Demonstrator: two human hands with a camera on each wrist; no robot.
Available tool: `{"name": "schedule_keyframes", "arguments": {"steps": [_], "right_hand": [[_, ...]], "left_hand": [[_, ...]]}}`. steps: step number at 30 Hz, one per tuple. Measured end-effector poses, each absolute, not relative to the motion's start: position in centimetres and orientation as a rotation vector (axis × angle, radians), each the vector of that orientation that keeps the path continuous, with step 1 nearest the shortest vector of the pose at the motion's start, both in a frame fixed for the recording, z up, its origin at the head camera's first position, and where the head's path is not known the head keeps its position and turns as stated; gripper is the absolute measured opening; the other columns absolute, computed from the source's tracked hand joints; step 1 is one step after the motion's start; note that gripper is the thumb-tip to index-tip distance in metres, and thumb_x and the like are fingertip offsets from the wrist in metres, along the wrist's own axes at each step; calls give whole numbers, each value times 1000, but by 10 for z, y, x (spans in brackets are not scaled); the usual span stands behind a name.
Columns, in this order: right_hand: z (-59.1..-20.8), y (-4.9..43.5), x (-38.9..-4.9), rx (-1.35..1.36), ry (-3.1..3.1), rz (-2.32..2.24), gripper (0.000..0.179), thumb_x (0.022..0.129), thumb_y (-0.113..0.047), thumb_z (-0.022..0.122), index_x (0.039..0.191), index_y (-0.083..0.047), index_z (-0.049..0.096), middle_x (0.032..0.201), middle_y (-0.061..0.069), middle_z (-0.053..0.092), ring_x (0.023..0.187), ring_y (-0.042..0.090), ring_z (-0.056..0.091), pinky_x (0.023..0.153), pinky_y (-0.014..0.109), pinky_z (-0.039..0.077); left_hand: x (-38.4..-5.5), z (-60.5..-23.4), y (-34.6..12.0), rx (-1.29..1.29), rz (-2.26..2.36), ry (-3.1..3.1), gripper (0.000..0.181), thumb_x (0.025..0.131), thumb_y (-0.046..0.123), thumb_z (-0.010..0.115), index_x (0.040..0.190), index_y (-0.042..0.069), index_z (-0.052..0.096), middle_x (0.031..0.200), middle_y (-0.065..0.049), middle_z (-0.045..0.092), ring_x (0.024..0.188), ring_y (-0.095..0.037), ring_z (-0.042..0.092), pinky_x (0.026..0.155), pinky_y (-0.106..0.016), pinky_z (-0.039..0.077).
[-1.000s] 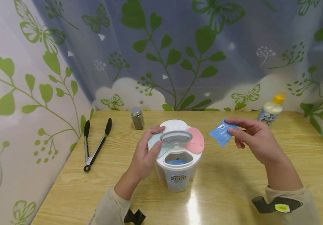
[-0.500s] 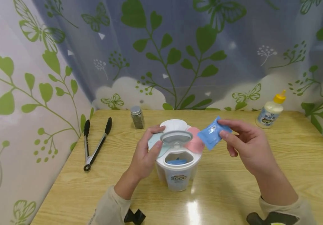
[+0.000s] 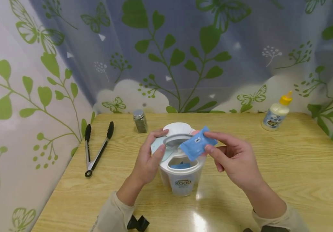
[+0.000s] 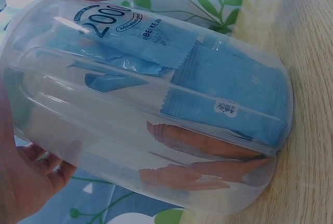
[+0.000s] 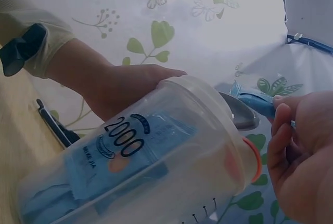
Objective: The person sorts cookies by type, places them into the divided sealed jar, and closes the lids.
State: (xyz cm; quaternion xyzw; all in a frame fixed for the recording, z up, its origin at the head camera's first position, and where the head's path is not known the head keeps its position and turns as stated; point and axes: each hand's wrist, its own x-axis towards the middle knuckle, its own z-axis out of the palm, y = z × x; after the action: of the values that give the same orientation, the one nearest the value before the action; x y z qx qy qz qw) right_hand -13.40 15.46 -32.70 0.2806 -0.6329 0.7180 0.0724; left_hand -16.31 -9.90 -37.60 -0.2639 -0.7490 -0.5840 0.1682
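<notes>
A round clear container (image 3: 183,190) marked "2000" stands upright on the table. Its lid has white, mint and pink petal flaps, and the front flap (image 3: 170,141) is raised over an opening with blue packets inside. My left hand (image 3: 146,161) grips the container's left side at the lid, thumb on top. Between thumb and fingertips my right hand (image 3: 239,161) pinches a small blue sealed packet (image 3: 195,146), which overlaps the raised flap just above the opening. In the left wrist view, blue packets (image 4: 229,89) and orange-brown packets (image 4: 208,143) show through separate sections of the wall.
Black-and-silver tongs (image 3: 99,154) lie spread on the left of the wooden table (image 3: 285,167). Behind the container stands a small spice jar (image 3: 140,121) with a metal cap. A yellow-tipped squeeze bottle (image 3: 274,117) is at the back right. Patterned curtains hang behind and to the left.
My right hand has carried the blue packet leftward, from right of the container to over its lid. The left hand keeps its grip at the lid, and the flap stays raised.
</notes>
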Motion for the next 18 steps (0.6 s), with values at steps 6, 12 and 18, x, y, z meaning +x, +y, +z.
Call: {"name": "schedule_keyframes", "arguments": {"steps": [6,12,18], "right_hand": [[-331,149,-131,884,-1978,2073,36,89,11,64,116,-11,74,109,-9,73,42,13,42,35,28,33],[-332,146,-132,964,-2037,2065,25,91,10,63,110,-2,73,114,-5,74,40,15,43,35,27,39],[-331,145,-134,833,-2083,2074,21,92,7,63,110,-2,69,107,-5,74,48,12,51,41,26,43]], "left_hand": [[-163,-376,-99,-747,-1671,-2148,36,95,11,48,129,0,53,141,-15,57,140,-30,45,119,-41,33],[-163,-376,-99,-740,-1667,-2148,37,95,11,49,130,1,53,142,-14,57,142,-31,43,119,-50,32],[-162,-375,-99,-725,-1681,-2146,37,95,13,48,130,1,53,142,-14,56,142,-30,43,119,-52,31]]}}
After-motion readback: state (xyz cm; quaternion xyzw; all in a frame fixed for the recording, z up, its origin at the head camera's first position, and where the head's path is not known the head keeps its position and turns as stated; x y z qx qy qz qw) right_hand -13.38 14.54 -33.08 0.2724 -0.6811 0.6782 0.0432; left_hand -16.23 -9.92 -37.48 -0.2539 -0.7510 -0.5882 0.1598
